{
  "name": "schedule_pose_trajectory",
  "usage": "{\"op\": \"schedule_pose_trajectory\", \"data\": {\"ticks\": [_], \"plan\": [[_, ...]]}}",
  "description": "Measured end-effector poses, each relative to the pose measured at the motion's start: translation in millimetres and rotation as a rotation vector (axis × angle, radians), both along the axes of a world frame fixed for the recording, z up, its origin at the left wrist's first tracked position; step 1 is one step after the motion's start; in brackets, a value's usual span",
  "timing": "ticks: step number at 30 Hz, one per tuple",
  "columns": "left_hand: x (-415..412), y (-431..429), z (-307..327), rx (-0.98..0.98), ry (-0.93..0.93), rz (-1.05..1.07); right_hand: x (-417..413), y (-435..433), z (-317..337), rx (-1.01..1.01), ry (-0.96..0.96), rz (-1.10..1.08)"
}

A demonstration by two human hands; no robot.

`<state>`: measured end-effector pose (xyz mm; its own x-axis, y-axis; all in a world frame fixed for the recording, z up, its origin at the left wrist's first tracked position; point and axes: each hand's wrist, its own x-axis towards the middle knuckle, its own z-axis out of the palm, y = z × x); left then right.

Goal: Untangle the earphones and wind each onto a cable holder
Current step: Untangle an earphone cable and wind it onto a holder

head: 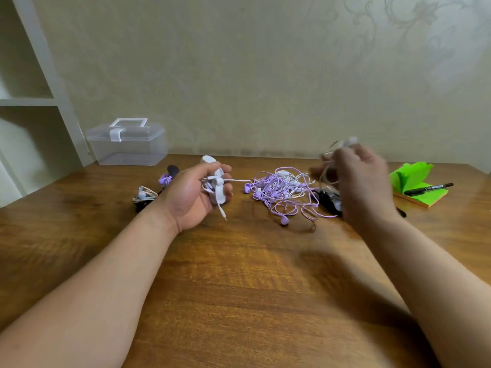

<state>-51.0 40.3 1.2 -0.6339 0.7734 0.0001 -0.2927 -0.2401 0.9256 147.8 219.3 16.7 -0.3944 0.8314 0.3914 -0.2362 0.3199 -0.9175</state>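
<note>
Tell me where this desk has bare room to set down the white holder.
Widest: bare wood between your forearms, nearer than the purple tangle. Also a back strip between clear box and tangle. Crowded: tangle to green notepad, and wound sets by your left hand.

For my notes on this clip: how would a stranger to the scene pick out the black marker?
Go to the far right of the wooden table, to the green sticky-note pad with its top sheets curled up. The black marker lies across that pad, the only straight dark thing on green paper; the other black pieces lie by the purple earphone tangle.
</note>
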Motion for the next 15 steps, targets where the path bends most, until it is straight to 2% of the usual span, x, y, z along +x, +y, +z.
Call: {"op": "schedule_pose_trajectory", "data": {"ticks": [5,10,15], "plan": [[31,8,1,0.007,0.031,-0.191,-18,-36,-13,0.18,-0.221,0.198],[38,11,-4,0.013,0.101,-0.352,-17,-40,-19,0.135,-0.366,0.411],[37,13,-7,0.008,0.142,-0.323,-15,-35,-23,0.252,-0.502,0.525]]}}
